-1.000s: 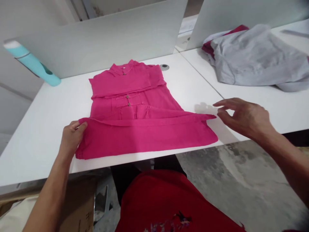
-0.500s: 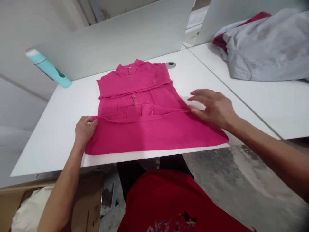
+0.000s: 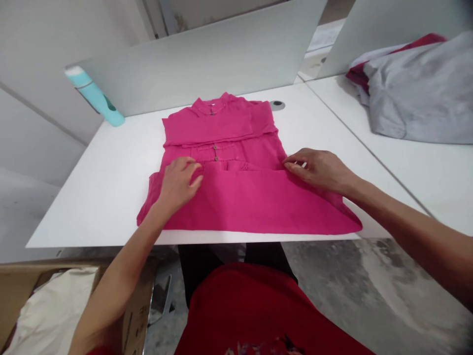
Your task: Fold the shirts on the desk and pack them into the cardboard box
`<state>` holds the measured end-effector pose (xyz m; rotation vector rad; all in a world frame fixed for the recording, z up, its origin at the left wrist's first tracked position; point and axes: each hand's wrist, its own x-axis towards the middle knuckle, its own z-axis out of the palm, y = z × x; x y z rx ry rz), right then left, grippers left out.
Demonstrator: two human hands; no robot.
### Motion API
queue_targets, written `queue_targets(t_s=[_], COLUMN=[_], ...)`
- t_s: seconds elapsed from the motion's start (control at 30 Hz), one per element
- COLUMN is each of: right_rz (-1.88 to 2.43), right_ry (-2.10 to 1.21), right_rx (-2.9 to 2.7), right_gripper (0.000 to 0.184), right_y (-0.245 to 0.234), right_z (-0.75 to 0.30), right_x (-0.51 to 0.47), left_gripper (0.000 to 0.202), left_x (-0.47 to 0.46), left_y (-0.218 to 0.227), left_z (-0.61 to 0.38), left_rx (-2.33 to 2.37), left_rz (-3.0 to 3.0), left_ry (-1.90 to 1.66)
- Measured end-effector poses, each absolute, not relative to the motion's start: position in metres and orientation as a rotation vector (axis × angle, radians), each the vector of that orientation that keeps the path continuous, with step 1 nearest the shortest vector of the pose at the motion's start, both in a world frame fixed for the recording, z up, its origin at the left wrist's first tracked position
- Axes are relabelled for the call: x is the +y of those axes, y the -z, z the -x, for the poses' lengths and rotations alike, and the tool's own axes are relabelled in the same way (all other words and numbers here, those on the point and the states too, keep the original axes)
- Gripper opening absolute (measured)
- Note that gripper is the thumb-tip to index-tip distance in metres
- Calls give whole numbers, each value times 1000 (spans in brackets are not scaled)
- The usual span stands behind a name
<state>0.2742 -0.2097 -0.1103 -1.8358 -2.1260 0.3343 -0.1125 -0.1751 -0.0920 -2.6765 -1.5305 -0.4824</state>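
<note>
Head view shows a pink dress (image 3: 236,197) lying on the white table (image 3: 92,187), its hem folded up, with the left hand (image 3: 179,182) flat and open on the fold and the right hand (image 3: 321,167) pinching the fold's right edge.

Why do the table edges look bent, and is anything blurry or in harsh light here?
In the head view the white table edges splay outward, a wide-lens distortion. Light is soft and even, with only faint shadows under the left hand and right hand on the pink garment. The centre is sharp; the grey cloth at the corner looks slightly soft.
</note>
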Motion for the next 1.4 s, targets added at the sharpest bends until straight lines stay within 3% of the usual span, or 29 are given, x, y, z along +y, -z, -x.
queue_targets(t_s=[0.13, 0.3, 0.43, 0.8, 0.93, 1.17, 1.4], right_rz=[1758, 1604, 1622, 1321, 1336, 1284, 1390], right_ry=[-313, -532, -667, -1451, -1612, -1624, -1503], right_rx=[-2169, -2301, -2326, -2158, -1982, -1839, -1911], right_gripper=[36, 29, 28, 40, 30, 19, 27], right_y=[106, 100, 97, 87, 86, 79, 90], right_z=[-270, -260, -254, -240, -232, -228, -220], right_x=[-195, -179, -168, -155, -152, -158, -143], left_gripper=[25, 10, 14, 13, 13, 13, 15], left_x=[-171, -159, -154, -151, -145, -148, -130], left_y=[102, 106, 103, 93, 95, 91, 95], left_z=[60, 29, 30, 27, 26, 31, 24], left_rx=[-1349, -1265, -1239, -1387, -1410, -1336, -1312], left_rz=[2828, 2879, 2897, 2853, 2890, 2989, 2945], left_ry=[408, 297, 404, 669, 730, 874, 673])
